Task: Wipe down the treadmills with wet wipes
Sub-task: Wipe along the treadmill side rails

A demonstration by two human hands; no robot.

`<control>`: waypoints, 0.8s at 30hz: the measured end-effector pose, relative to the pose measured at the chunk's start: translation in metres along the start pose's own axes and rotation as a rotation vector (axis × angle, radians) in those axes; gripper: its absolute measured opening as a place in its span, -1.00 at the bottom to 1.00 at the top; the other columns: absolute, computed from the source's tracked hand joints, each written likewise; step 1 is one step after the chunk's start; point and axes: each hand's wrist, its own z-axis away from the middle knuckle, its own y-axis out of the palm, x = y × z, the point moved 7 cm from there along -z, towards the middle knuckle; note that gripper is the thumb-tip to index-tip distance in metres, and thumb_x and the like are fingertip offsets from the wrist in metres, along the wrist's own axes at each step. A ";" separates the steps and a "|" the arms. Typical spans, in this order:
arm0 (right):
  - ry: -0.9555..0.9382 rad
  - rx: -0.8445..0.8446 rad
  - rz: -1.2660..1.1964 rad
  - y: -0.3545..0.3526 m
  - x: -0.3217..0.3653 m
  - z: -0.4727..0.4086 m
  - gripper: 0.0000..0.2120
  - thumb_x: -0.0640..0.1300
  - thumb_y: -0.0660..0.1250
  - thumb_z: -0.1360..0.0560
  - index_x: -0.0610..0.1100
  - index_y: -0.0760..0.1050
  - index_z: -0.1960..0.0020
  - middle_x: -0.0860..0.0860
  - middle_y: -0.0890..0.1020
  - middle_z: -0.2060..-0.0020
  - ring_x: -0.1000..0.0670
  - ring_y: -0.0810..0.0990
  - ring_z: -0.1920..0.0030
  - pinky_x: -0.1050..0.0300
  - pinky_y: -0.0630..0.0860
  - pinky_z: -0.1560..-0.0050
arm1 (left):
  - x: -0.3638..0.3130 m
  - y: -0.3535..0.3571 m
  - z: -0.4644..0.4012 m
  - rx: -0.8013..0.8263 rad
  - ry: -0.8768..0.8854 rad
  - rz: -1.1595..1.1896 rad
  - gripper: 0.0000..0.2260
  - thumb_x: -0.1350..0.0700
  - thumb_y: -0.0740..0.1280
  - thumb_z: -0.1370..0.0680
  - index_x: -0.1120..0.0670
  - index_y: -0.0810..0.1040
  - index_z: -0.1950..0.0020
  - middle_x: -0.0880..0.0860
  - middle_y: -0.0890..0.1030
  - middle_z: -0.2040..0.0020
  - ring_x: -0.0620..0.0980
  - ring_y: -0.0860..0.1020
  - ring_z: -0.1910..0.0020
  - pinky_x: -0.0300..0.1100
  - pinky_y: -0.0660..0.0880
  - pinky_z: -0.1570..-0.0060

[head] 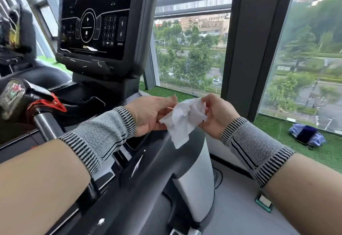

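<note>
The wet wipe [183,118] hangs crumpled between both hands, above the treadmill's right handrail [157,162]. Its long axis runs from 1 o'clock down to 7 o'clock. The rail lies directly at 6 o'clock of the fingers. Right hand [218,113] pinches the upper edge; left hand [149,113] grips the lower fold, palms facing inward.

Both hands meet at the centre of the frame over the treadmill's dark side rail [148,175], sharing a crumpled white wet wipe [182,117]. The left hand [149,114] pinches its left edge; the right hand [217,113] grips its upper right, and a loose corner hangs down. The treadmill console [96,23], with keypad and speed arrows, fills the upper left. Knit wrist sleeves [100,136] cover both forearms.
</note>
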 end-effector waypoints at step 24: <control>-0.167 -0.082 0.603 -0.021 0.016 0.016 -0.89 -0.36 0.29 -0.42 -0.19 0.51 0.22 -0.09 0.57 0.33 -0.05 0.59 0.33 0.06 0.54 0.20 | -0.029 -0.006 -0.005 -0.144 0.063 -0.504 -0.79 0.32 0.44 -0.43 0.07 0.48 0.24 0.08 0.55 0.23 0.05 0.55 0.23 -0.04 0.54 0.17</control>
